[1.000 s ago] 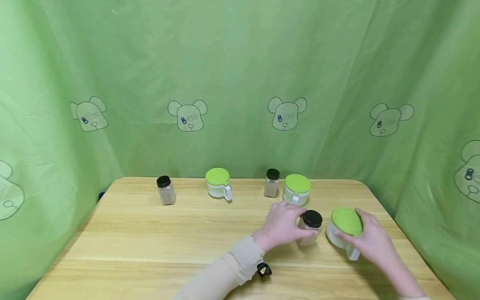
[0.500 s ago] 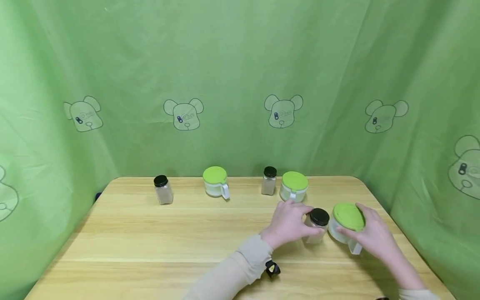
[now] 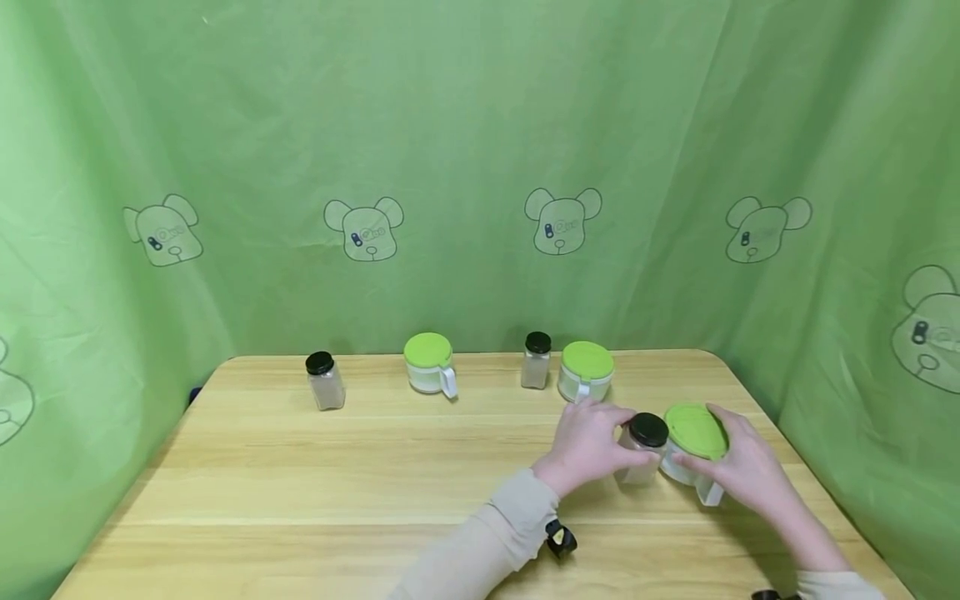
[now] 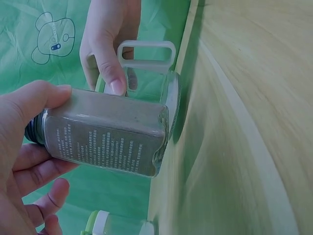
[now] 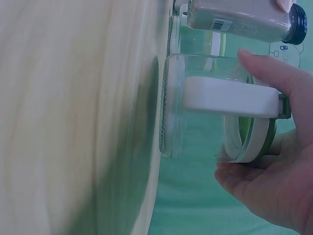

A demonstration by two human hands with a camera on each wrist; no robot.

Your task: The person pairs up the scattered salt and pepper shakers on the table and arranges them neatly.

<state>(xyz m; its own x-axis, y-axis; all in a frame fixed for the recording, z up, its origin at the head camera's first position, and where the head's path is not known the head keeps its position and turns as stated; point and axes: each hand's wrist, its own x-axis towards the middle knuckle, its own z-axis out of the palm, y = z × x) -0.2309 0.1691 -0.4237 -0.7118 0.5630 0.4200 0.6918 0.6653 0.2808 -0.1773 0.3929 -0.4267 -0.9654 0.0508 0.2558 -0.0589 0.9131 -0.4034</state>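
Observation:
My left hand [image 3: 592,444] grips a square glass spice jar [image 4: 105,132] near its black lid [image 3: 648,429], thumb on one side and fingers on the other. Greyish powder fills the jar, and printed text covers one face. Close on its right, my right hand [image 3: 750,461] holds a round glass seasoning pot [image 5: 210,132] by the rim of its green lid [image 3: 696,431]. The pot's white handle [image 5: 230,96] points toward the front of the table. In the head view the spice jar and the pot stand side by side, almost touching.
Behind my left hand are another green-lidded pot [image 3: 587,371] and a black-lidded jar [image 3: 536,361]. Farther left along the back stand a third such pot [image 3: 429,364] and another jar [image 3: 326,381]. Green curtain [image 3: 465,167] surrounds the wooden table [image 3: 337,483].
My left hand has moved the spice jar rightward, closer to the pot in my right hand. The right hand keeps its hold on the pot. The head view has shifted slightly.

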